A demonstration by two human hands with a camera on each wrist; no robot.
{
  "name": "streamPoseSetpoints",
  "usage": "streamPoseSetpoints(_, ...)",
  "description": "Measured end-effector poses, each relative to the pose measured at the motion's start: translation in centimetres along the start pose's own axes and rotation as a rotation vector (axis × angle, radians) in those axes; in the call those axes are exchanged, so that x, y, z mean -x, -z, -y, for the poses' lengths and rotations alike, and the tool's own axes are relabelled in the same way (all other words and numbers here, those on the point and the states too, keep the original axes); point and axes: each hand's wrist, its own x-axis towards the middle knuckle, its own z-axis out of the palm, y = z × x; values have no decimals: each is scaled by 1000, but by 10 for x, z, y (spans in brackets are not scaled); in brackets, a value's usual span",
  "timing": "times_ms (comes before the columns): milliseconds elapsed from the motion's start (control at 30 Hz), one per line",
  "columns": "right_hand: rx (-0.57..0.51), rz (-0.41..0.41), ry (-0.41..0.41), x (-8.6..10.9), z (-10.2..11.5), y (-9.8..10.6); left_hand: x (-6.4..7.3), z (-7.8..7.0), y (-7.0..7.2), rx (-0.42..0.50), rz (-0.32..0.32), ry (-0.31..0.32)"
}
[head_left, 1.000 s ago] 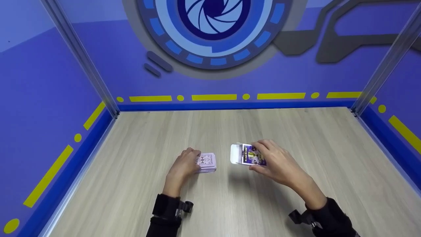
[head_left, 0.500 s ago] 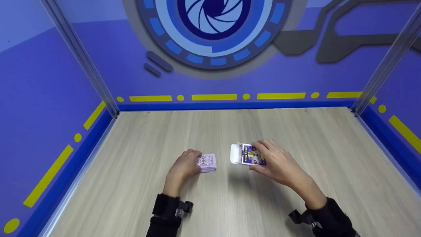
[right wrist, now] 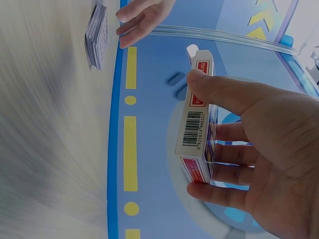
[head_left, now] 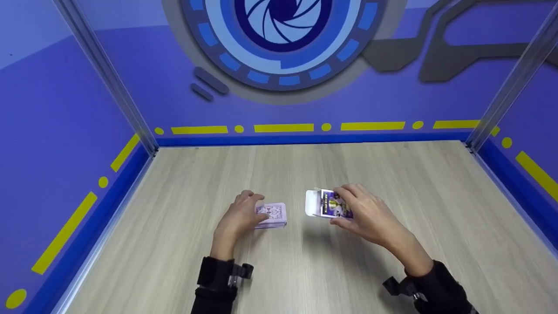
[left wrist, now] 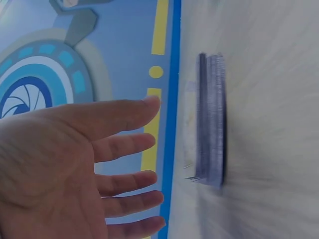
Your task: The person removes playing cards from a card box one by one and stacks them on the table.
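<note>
A stack of playing cards [head_left: 276, 213] with purple patterned backs lies face down on the table. Just above its left end hovers my left hand [head_left: 237, 216]; the left wrist view shows its fingers extended and a gap between them and the stack [left wrist: 212, 119]. My right hand [head_left: 375, 217] grips a card box [head_left: 333, 204] above the table, to the right of the stack. The box's white end flap [head_left: 311, 203] hangs open toward the cards. Seen from the right wrist, the thumb presses the barcode side of the box [right wrist: 192, 130] and the fingers support the opposite edge.
Pale wood-grain table [head_left: 296, 261] extends around both hands. A blue-purple back panel [head_left: 279, 113] and side panels [head_left: 48, 131] enclose it, with metal posts [head_left: 109, 78] at the corners. Black straps with small cameras sit on both wrists.
My left hand has come off the stack, rising and shifting slightly left. Loose upper cards are now squared with the rest. The right hand and box stay in place.
</note>
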Motion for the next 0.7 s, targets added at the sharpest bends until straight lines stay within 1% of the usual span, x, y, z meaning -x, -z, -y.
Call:
streamPoseSetpoints(67, 1, 2, -1, 0, 0, 0, 1, -5, 4, 1, -54, -36)
streamPoseSetpoints(100, 2, 2, 0, 0, 0, 0, 2, -10, 5, 5, -93, -59)
streamPoseSetpoints(200, 4, 2, 5, 0, 0, -1, 3, -30, 5, 48, -240, -148)
streamPoseSetpoints(267, 11, -4, 11, 0, -1, -2, 6, -48, 2, 119, -324, -217)
streamPoseSetpoints(300, 12, -7, 14, 0, -1, -2, 7, -57, -1, 168, -352, -256)
streamPoseSetpoints(333, 13, -9, 16, 0, -1, -3, 9, -66, -4, 223, -365, -296)
streamPoseSetpoints(400, 15, -13, 20, 0, -1, -3, 13, -82, -12, 334, -352, -364)
streamPoseSetpoints(433, 16, -13, 23, 0, -1, -4, 15, -89, -16, 385, -335, -392)
streamPoseSetpoints(500, 17, -9, 26, 0, 0, -4, 17, -98, -25, 461, -292, -425)
streamPoseSetpoints(567, 19, -8, 30, -1, 1, -4, 19, -103, -32, 497, -263, -432)
streamPoseSetpoints(700, 14, -10, 41, -1, 2, -3, 17, -102, -42, 504, -252, -407)
